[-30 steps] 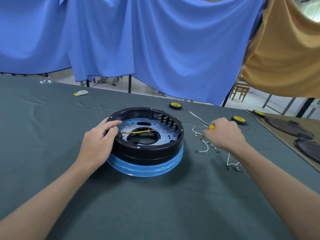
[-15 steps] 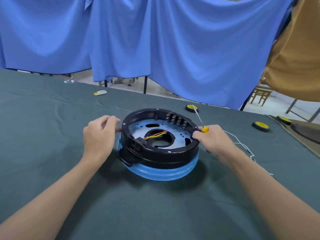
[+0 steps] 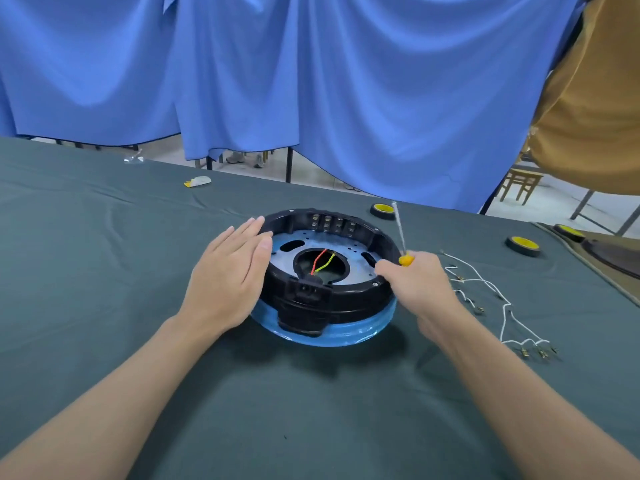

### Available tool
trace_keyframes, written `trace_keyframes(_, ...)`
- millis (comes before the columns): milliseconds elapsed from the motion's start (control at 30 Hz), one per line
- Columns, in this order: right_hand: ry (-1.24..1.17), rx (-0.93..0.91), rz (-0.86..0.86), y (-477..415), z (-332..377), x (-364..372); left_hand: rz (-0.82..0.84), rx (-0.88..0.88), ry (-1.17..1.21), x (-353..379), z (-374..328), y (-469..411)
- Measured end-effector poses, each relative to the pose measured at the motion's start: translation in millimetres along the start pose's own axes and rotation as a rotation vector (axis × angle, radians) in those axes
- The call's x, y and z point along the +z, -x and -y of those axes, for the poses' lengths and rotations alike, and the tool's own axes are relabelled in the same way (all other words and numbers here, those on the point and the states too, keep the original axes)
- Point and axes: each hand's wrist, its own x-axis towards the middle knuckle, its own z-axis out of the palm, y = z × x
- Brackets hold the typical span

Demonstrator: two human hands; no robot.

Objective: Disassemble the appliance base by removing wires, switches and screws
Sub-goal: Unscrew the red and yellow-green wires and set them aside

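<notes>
The round appliance base [image 3: 346,303], black plastic with a blue lower ring and a metal plate inside, lies on the green cloth in the middle of the table. A red wire and a yellow-green wire [image 3: 323,260] cross its central hole, running to a black socket [image 3: 306,289] at the near rim. My left hand [image 3: 228,282] rests flat against the base's left side, fingers straight and together. My right hand [image 3: 420,289] touches the right rim while gripping a yellow-handled screwdriver [image 3: 401,233], shaft pointing up and away.
Loose white wires with metal terminals [image 3: 502,303] lie on the cloth right of the base. Yellow-and-black round parts [image 3: 523,244] sit at the far right, another [image 3: 382,210] behind the base. A white scrap [image 3: 198,182] lies far left. Blue curtains hang beyond the table.
The base has been turned so its socket now faces me. My left hand opened flat against its side. My right hand, still holding the screwdriver, came over to the right rim.
</notes>
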Motion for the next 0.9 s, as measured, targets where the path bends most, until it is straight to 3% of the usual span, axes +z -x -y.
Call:
trace_keyframes(67,-0.094,0.027,0.184,-13,5,-10,-0.040,0.040,-0.001,-3,-4,2)
trace_keyframes(133,-0.045,0.006,0.234,-24,10,-15,-0.068,0.124,0.004,-5,-7,3)
trace_keyframes(233,0.340,-0.122,-0.089,-29,20,-10,-0.081,0.196,0.002,-7,-8,3)
trace_keyframes(333,0.335,-0.103,-0.175,-14,17,-3,-0.141,0.200,-0.042,-5,-6,3)
trace_keyframes(567,0.103,-0.105,0.084,-22,1,-6,-0.399,0.318,-0.356,2,-45,8)
trace_keyframes(700,-0.008,-0.047,0.336,-41,11,-12,-0.263,0.603,-0.212,7,-56,15)
trace_keyframes(800,0.306,-0.207,0.152,-54,19,-10,-0.202,0.655,-0.189,1,-56,11)
trace_keyframes(900,0.495,-0.194,-0.106,-42,21,-3,-0.202,0.563,-0.205,-9,-44,5)
